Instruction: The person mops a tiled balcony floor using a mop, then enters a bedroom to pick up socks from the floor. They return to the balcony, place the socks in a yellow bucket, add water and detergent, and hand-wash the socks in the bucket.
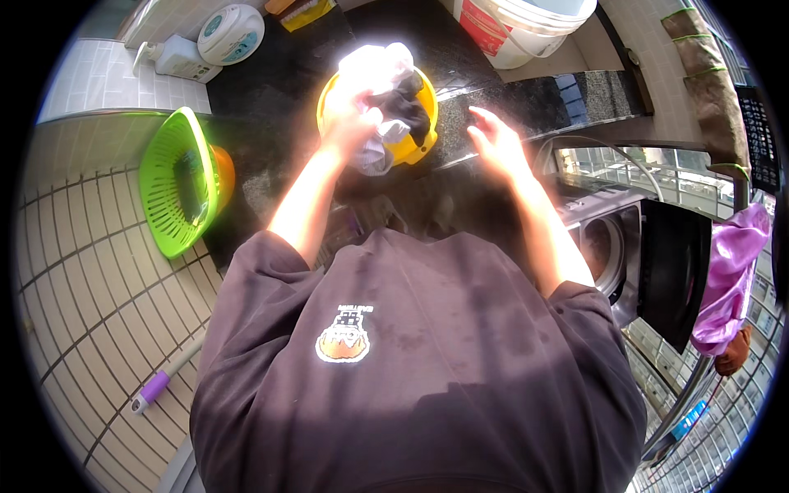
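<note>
A yellow plastic basin stands on the dark stone counter in front of me, with white cloth and black cloth bunched in it. My left hand grips part of the pale cloth at the basin's left side; strong glare blurs its fingers. A grey-white piece of fabric hangs over the near rim below that hand. To the right of the basin, apart from it, my right hand is held with its fingers spread and nothing in it.
A green plastic basket leans at the left near a white detergent bottle and a pump bottle. A white bucket stands at the back right. On the right, a front-loading washing machine has its door open.
</note>
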